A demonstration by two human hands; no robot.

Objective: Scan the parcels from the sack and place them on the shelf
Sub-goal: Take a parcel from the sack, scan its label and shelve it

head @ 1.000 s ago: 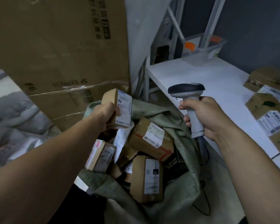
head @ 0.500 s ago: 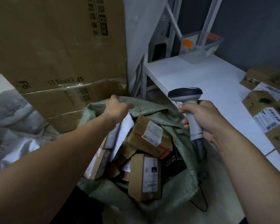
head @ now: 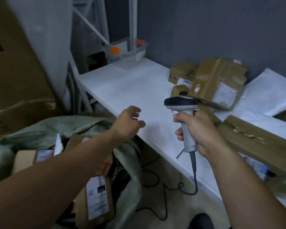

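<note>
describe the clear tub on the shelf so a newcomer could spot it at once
Start at the long white shelf along the dark wall. Follow it to its far end, past the brown parcels. There stands the clear tub, the only see-through container, with orange clips.

My left forearm [head: 64, 171] runs from the lower left corner up toward the middle, bare to the wrist. The left hand [head: 128, 123] is held out in the air, back toward me, its fingers [head: 135, 111] loosely curled and the thumb out to the right, with nothing in it. My right forearm [head: 238, 179] comes in from the lower right. The right hand [head: 199, 129] is wrapped round the handle of the scanner [head: 180, 103], holding it upright, knuckles to the left.
</note>
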